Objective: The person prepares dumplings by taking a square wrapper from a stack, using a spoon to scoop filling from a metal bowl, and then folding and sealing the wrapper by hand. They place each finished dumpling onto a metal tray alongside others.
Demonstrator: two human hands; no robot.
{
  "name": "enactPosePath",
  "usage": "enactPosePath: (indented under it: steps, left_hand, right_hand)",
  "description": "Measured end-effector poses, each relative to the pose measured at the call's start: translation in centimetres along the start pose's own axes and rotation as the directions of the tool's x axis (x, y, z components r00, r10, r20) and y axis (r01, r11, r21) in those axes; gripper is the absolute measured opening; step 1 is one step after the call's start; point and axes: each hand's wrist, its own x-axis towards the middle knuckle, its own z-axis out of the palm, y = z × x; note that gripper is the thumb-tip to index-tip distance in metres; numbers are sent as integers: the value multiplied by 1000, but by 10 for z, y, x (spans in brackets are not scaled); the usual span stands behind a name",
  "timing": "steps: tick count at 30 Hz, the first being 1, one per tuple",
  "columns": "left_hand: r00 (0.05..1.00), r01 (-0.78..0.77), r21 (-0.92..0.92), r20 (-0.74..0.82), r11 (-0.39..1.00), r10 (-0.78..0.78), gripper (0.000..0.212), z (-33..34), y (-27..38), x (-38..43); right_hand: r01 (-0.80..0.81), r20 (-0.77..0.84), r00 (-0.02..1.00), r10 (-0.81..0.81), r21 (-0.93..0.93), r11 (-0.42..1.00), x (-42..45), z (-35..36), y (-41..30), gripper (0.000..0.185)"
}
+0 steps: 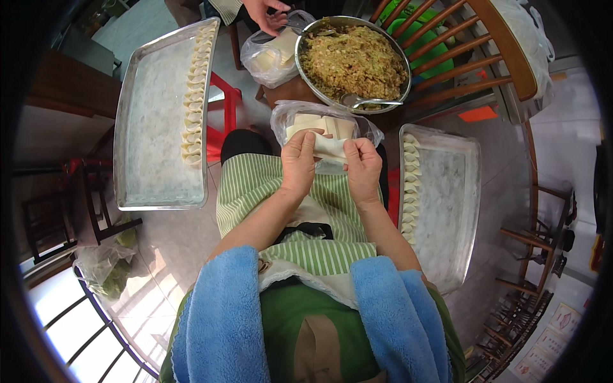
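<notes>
Between my hands I hold one dough wrapper (pixel 330 146), folded over into a pale roll. My left hand (pixel 299 160) pinches its left end with the thumb on top. The right end is gripped by my right hand (pixel 362 165) in the same way. Whether there is filling inside the wrapper cannot be seen. Just beyond my fingers, stacks of square dough wrappers (pixel 342 125) lie in an open clear plastic bag (pixel 282 112). Behind that bag stands a steel bowl (pixel 306 72) heaped with chopped filling (pixel 359 60). A metal spoon (pixel 376 102) rests on the filling near the bowl's front rim.
On my left a metal tray (pixel 158 119) carries a row of folded dumplings (pixel 194 110); a red stool (pixel 225 107) shows beside it. Another tray (pixel 448 201) on my right holds more dumplings (pixel 411 186). Another person's hand (pixel 268 14) hovers by a second wrapper bag (pixel 273 57). A wooden chair back (pixel 507 43) stands at the far right.
</notes>
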Motion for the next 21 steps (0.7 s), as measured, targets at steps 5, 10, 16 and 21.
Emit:
enactPosePath:
  steps: [5,10,16,21]
  left_hand:
    - [999,-7,65,35,998,4,27,-8,-6,1]
    - [995,49,119,76,992,-58,29,-5,2,-1]
    - [988,109,-209,134,972,-82,39,8,11,-12]
    - [988,83,-97,141,992,-69,38,8,5,-11]
  right_hand:
    - [3,0,1000,-3,-13,1000,-1,-2,6,23]
    - [18,-19,1000,-18,-1,1000,-3,-6,10,25]
    - [-42,-143,988,51,70,997,2,-6,13,26]
    - [17,-129,992,-6,82,997,4,-9,21,21]
